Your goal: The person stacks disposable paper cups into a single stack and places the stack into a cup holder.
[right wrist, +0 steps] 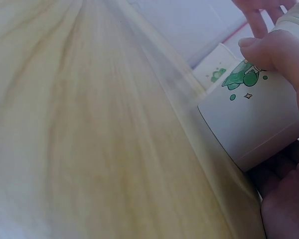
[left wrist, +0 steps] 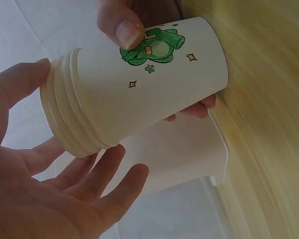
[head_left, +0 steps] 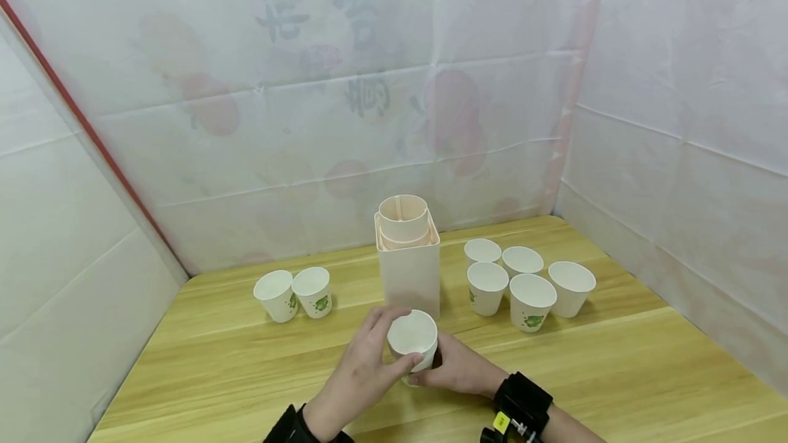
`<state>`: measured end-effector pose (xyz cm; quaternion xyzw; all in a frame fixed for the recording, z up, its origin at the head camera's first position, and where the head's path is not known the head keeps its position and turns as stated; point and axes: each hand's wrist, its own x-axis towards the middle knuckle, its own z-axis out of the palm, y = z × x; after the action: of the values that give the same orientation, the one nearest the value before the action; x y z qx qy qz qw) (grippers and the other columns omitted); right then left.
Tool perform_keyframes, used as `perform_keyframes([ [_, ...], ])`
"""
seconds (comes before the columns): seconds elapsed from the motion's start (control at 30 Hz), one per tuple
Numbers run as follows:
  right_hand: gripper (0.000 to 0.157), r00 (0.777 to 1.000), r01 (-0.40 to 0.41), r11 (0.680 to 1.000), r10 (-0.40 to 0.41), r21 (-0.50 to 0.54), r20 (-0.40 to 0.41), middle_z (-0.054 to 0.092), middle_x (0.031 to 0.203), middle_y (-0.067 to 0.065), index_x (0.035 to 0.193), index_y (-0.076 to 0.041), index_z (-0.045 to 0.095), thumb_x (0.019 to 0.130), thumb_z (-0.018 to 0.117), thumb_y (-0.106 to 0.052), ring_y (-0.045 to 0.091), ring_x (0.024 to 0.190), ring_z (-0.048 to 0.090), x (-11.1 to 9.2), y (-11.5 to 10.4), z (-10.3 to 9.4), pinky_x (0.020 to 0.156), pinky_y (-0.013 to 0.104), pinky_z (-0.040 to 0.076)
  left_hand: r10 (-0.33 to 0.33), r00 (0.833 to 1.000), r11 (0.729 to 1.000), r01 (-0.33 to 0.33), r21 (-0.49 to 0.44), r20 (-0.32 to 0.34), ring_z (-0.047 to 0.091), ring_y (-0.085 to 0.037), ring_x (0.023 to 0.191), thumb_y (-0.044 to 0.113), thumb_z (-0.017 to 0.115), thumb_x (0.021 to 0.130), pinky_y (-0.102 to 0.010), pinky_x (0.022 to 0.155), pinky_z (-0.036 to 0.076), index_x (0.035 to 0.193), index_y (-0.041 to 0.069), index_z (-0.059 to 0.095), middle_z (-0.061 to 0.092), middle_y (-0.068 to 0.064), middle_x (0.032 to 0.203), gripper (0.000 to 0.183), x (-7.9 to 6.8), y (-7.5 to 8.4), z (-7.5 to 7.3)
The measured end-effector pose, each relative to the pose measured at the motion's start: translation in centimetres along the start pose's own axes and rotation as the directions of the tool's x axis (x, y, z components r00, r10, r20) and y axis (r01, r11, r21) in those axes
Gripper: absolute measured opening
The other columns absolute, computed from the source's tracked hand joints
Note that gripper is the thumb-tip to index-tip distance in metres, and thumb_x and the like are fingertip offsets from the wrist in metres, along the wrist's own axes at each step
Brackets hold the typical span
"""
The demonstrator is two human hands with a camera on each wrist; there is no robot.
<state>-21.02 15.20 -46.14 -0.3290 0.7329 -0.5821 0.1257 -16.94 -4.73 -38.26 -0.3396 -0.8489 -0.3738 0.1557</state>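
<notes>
A stack of nested white paper cups (head_left: 412, 335) is held between both hands near the middle of the table. In the left wrist view the stack (left wrist: 164, 92) shows several rims close together and a green cartoon animal on its side. My left hand (head_left: 363, 368) holds the stack by its rims, thumb on one side and fingers on the other. My right hand (head_left: 460, 366) grips the stack lower down, its thumb across the printed side in the right wrist view. Just behind stands a pale square holder (head_left: 409, 282) with a round tube (head_left: 403, 224) in its top.
Two paper cups (head_left: 294, 292) stand upright side by side on the left of the wooden table (head_left: 203, 368). Several more upright cups (head_left: 532, 299) are grouped to the right of the holder. White sheeting (head_left: 345, 122) encloses the table's back and sides.
</notes>
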Motion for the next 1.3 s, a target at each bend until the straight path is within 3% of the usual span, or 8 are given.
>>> perform_keyframes([
  [0.33, 0.057, 1.000, -0.010, 1.000, 0.010, -0.014, -0.007, 0.052, 0.121, 0.005, 0.128, -0.023, 0.040, 0.080, 0.070, -0.022, 0.023, 0.108, 0.049, -0.1, -0.1, -0.2, 0.093, 0.035, 0.040, -0.052, 0.996, 0.999, 0.051, 0.013, 0.067, 0.042, -0.017, 0.115, 0.046, 0.061, 0.085, -0.040, 0.092, 0.043, 0.135, 0.018, 0.034, 0.041, -0.003, 0.129, 0.063, 0.0, -0.1, -0.4],
  [0.47, 0.059, 1.000, -0.017, 1.000, 0.016, -0.015, -0.009, 0.053, 0.120, 0.005, 0.129, -0.024, 0.040, 0.079, 0.071, -0.022, 0.023, 0.108, 0.050, -0.1, -0.1, -0.2, 0.093, 0.035, 0.040, -0.132, 0.989, 0.991, 0.132, 0.008, 0.069, 0.038, -0.018, 0.120, 0.050, 0.058, 0.085, -0.043, 0.095, 0.041, 0.138, 0.024, 0.030, 0.038, 0.000, 0.134, 0.064, 0.1, -0.2, -1.8],
  [0.67, 0.063, 1.000, -0.027, 0.999, 0.027, -0.027, -0.006, 0.053, 0.122, 0.002, 0.131, -0.028, 0.038, 0.078, 0.072, -0.023, 0.021, 0.110, 0.049, 0.0, -0.2, -0.3, 0.096, 0.037, 0.037, -0.203, 0.977, 0.979, 0.204, 0.008, -0.073, 0.040, -0.017, 0.117, 0.047, 0.057, 0.087, -0.048, 0.093, 0.041, 0.136, 0.025, 0.035, 0.041, 0.001, 0.132, 0.058, 0.3, -1.3, -4.9],
  [0.93, 0.066, 0.999, -0.035, 0.999, 0.035, -0.027, -0.004, 0.051, 0.125, 0.000, 0.132, -0.029, 0.036, 0.078, 0.072, -0.023, 0.020, 0.113, 0.047, 0.0, -0.1, -0.2, 0.097, 0.038, 0.036, -0.240, 0.953, 0.964, 0.256, 0.074, -0.183, 0.038, -0.026, 0.117, 0.037, 0.053, 0.092, -0.050, 0.093, 0.039, 0.135, 0.010, 0.036, 0.041, -0.014, 0.131, 0.053, 0.0, -3.9, -9.1],
  [1.1, 0.066, 0.999, -0.037, 0.999, 0.037, -0.016, -0.005, 0.051, 0.126, 0.000, 0.133, -0.029, 0.036, 0.078, 0.072, -0.022, 0.020, 0.114, 0.046, 0.0, -0.2, -0.1, 0.097, 0.038, 0.036, -0.303, 0.919, 0.938, 0.334, 0.092, -0.252, 0.034, -0.036, 0.121, 0.037, 0.048, 0.095, -0.059, 0.096, 0.033, 0.136, 0.008, 0.034, 0.037, -0.021, 0.131, 0.052, -0.2, -6.2, -11.1],
  [1.3, 0.064, 0.999, -0.037, 0.999, 0.037, -0.010, 0.004, 0.051, 0.126, 0.000, 0.132, -0.029, 0.037, 0.079, 0.072, -0.023, 0.020, 0.114, 0.046, 0.1, 0.0, -0.1, 0.097, 0.037, 0.036, -0.410, 0.851, 0.896, 0.444, 0.033, -0.328, 0.025, -0.043, 0.125, 0.036, 0.044, 0.096, -0.064, 0.097, 0.027, 0.141, 0.008, 0.025, 0.027, -0.027, 0.138, 0.057, -0.7, -8.8, -12.8],
])
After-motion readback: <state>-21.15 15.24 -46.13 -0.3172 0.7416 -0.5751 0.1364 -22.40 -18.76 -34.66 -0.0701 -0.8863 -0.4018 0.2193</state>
